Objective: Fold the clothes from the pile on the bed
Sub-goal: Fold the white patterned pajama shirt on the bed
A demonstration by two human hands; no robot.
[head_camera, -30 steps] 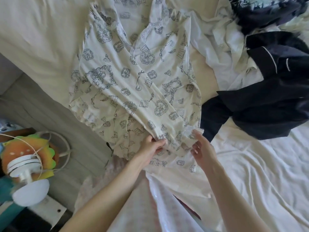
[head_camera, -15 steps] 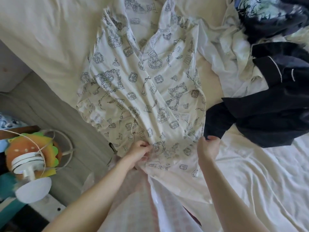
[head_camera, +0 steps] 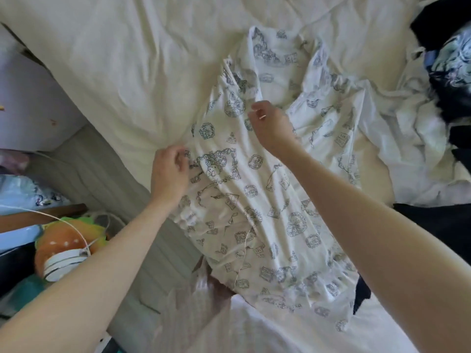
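Pinching the printed nightdress (head_camera: 254,200) spread on the bed (head_camera: 114,59) beside the clothes pile (head_camera: 448,98), the left hand (head_camera: 169,174) gripped its side edge and the right hand (head_camera: 270,123) its upper cloth, apparently mid-fold, next needing that side laid inward.

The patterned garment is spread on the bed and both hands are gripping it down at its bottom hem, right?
Not quite. The patterned garment is spread on the bed, but the hands aren't at its hem. In the head view the left hand pinches its left edge about midway up, and the right hand grips cloth higher, near the top.
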